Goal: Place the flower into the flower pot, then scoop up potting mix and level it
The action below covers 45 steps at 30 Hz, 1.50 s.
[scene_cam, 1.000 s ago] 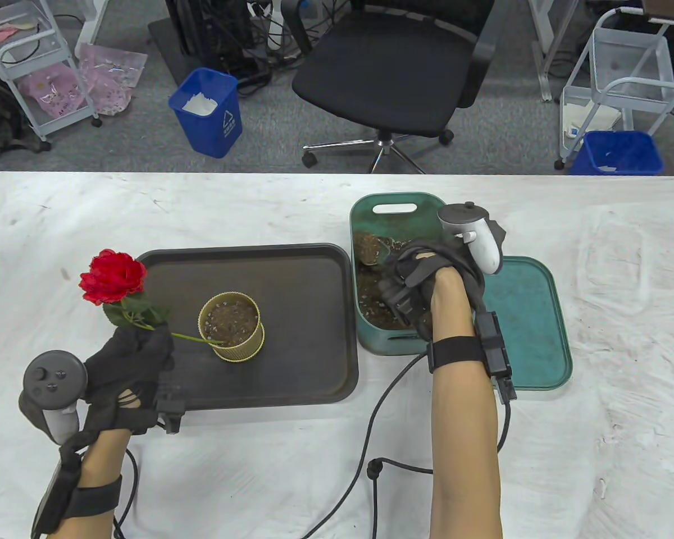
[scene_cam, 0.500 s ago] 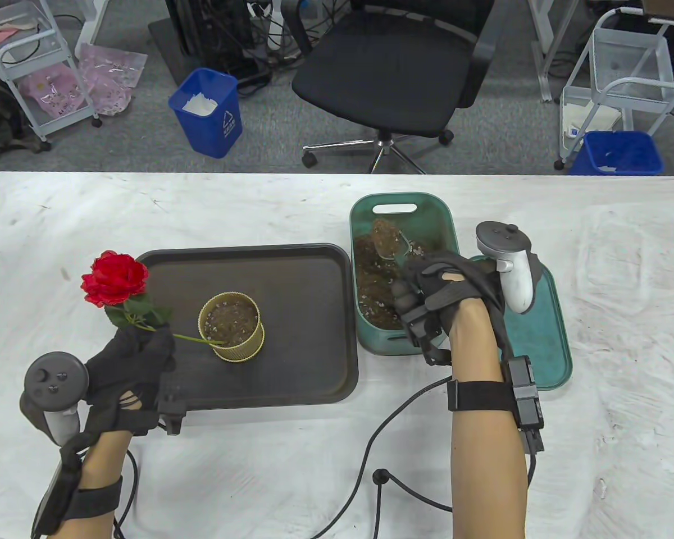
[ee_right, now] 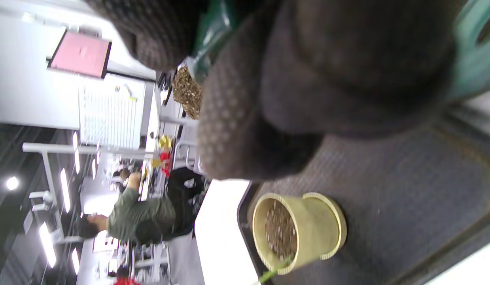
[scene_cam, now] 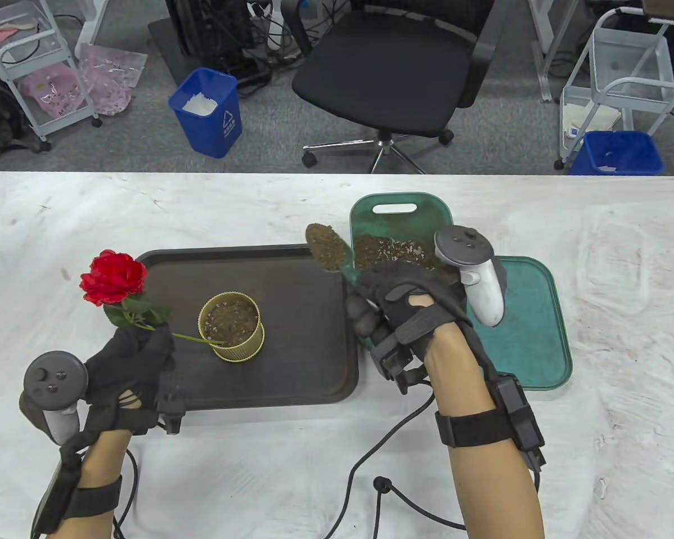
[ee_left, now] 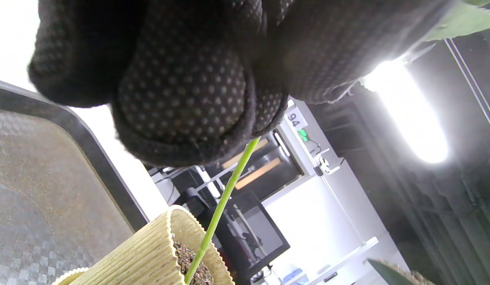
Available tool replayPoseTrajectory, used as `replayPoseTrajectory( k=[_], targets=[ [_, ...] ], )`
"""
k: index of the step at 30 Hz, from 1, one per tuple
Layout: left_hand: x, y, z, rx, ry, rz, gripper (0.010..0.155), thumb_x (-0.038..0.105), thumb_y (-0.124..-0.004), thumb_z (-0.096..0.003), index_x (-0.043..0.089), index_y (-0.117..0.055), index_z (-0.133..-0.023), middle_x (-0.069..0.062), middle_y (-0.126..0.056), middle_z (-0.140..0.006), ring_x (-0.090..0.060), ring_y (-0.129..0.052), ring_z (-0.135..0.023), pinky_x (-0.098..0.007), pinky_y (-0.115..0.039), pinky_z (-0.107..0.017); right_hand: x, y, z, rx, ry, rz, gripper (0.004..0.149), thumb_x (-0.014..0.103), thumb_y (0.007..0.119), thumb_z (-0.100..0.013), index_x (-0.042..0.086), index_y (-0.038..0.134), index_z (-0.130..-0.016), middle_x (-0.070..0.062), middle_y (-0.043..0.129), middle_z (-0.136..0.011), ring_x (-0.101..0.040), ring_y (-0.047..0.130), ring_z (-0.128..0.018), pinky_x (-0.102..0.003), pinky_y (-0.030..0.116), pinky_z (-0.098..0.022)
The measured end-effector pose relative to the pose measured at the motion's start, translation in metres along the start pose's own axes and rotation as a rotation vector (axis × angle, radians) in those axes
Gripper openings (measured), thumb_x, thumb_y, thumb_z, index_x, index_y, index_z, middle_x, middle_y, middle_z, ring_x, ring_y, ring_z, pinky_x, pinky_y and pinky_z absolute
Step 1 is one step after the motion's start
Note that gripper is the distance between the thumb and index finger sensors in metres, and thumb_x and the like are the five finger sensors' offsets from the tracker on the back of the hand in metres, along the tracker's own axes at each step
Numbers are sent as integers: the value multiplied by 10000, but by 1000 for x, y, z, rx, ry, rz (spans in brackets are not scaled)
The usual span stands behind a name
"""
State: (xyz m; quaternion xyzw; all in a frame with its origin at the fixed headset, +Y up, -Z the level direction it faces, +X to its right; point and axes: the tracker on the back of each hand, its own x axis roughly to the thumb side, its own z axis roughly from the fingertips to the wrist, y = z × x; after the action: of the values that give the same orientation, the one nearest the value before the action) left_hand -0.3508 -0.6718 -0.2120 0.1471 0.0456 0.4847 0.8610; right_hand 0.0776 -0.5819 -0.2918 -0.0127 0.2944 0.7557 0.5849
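Near the table's front left corner, left hand point(scene_cam: 129, 359) pinching flower point(scene_cam: 114, 279) stem, steadying it tilted in pot point(scene_cam: 230, 327) on tray point(scene_cam: 292, 370). Farther, right hand point(scene_cam: 404, 314) gripping scoop point(scene_cam: 330, 254), loaded with mix, level above tray's far right corner beside bin point(scene_cam: 365, 210), likely to avoid spilling.

Surface point(scene_cam: 202, 213): covered in white, wrinkled and smudged sheeting. Resting directly on it: a dark rectangular tray point(scene_cam: 309, 314) at centre-left; a green bin point(scene_cam: 404, 205) of potting mix just beside the tray's right edge; a flat green lid point(scene_cam: 531, 331) against the bin's right side. Black cables point(scene_cam: 370, 449) lie across the near part of the surface, with one small round fitting.
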Motion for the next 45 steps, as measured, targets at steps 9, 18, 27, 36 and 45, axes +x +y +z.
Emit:
replayPoseTrajectory(
  k=[9, 18, 27, 36, 45],
  targets=[
    [1, -1, 0, -7, -14, -2, 454, 452, -892, -388, 192, -889, -760, 33, -1039, -577, -150, -1133, -228, -349, -969, -268, -12, 78, -33, 183, 33, 109, 549, 315, 713, -433, -24, 691, -864, -154, 971, -596, -246, 1085, -233, -340, 961, -92],
    [1, -1, 1, -9, -16, -1, 453, 452, -892, -388, 193, -888, -760, 36, -1038, -577, -150, -1133, -228, -349, -969, -267, -33, 118, -69, 161, 130, 270, 548, 314, 714, -431, -24, 692, -862, -155, 970, -597, -252, 1085, -235, -346, 960, -94],
    [2, -2, 1, -10, -15, 1, 453, 453, -891, -388, 194, -888, -760, 37, -1038, -577, -150, -1133, -228, -348, -969, -268, -6, 138, -66, -211, 3, 728, 488, 377, 797, -423, 44, 856, -776, -128, 1043, -435, -223, 1047, -44, -328, 903, 50],
    [2, -2, 1, -10, -16, -3, 453, 452, -892, -387, 193, -889, -758, 34, -1038, -576, -150, -1133, -226, -349, -970, -268, 7, 174, -50, -362, -195, 1123, 485, 388, 817, -410, 57, 876, -760, -106, 1052, -411, -222, 1034, -24, -332, 889, 61],
    [2, -2, 1, -9, -13, 0, 454, 453, -891, -388, 192, -888, -760, 35, -1038, -577, -149, -1133, -228, -348, -970, -267, 7, 186, -30, -466, -302, 1364, 521, 359, 833, -385, 52, 812, -805, -104, 1031, -509, -242, 1056, -137, -358, 917, -33]
  ],
)
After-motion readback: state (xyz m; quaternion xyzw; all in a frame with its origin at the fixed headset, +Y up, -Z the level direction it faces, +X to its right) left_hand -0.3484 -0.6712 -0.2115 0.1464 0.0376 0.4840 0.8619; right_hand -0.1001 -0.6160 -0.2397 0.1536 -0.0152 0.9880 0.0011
